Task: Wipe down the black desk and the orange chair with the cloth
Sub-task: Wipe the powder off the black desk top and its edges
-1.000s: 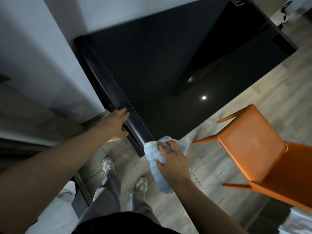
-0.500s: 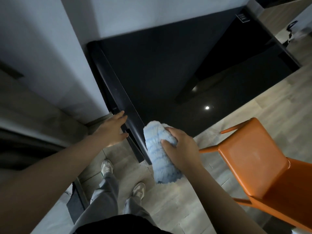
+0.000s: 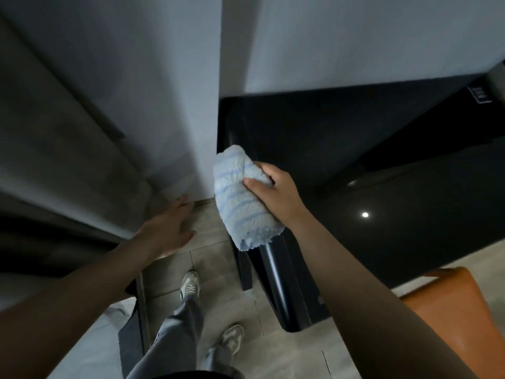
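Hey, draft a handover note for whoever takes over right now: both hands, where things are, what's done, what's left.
Right hand grips the fluffy light-blue striped cloth at the rounded left edge of the glossy black desk.
Left hand open, fingers spread, near the grey wall, holding nothing.
Orange chair sits lower right beside the desk, no hand on it.
Done: how much desk is wiped cannot be told.
Left: likely the desk top, then the chair.
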`<state>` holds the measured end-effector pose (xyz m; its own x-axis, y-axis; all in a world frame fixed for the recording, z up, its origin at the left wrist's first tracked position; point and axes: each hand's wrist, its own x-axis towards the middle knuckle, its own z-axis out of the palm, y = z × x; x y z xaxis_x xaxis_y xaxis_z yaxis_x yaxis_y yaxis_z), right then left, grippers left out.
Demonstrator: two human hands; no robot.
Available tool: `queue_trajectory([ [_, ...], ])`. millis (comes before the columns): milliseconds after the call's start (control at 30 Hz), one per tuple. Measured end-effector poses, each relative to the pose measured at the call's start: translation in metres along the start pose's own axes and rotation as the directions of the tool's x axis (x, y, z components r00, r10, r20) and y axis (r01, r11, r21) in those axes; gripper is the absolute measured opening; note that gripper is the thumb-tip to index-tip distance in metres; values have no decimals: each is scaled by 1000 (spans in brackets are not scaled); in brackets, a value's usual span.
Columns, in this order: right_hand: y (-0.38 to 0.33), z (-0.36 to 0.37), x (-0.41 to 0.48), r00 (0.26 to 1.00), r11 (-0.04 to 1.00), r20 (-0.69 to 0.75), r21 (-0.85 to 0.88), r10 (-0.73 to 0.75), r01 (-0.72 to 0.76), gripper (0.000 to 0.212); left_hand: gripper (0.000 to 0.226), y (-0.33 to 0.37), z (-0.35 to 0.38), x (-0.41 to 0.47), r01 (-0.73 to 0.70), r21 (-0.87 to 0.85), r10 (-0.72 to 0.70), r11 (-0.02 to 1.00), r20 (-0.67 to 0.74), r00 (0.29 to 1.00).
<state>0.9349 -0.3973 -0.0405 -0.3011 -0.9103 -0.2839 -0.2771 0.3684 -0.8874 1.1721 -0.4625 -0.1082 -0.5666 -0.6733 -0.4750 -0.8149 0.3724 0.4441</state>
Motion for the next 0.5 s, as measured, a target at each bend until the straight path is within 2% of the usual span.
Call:
queue_trajectory([
  [67,9,0,27,1000,995,-15,-96,25,-26,38,73,-8,-6,8,18,-34,-18,999,-10,1000],
  [100,16,-2,39,999,973,-25,-227,25,-30,40,73,-12,-8,12,20,-49,-21,999,-23,1000],
  [167,31,-7,54,999,864,-33,-503,6,-21,46,72,-18,-13,23,5,-49,-7,999,-36,999],
  [200,37,-10,58,999,817,-43,-576,-9,-17,49,72,-20,-16,29,-7,-37,5,999,-32,999],
  [267,46,-11,62,994,782,-90,-623,-59,-10,52,72,-21,-21,38,-16,-29,16,999,-25,1000],
  [367,52,-5,60,965,739,-156,-671,-212,54,52,72,-16,-24,46,-30,-41,29,999,-22,999],
  [433,52,1,58,949,678,-84,-719,-304,154,45,72,-12,-25,50,-55,-38,54,998,-22,998],
  [500,53,3,56,948,615,23,-756,-317,224,41,72,-8,-27,53,-69,-26,68,997,-16,998],
])
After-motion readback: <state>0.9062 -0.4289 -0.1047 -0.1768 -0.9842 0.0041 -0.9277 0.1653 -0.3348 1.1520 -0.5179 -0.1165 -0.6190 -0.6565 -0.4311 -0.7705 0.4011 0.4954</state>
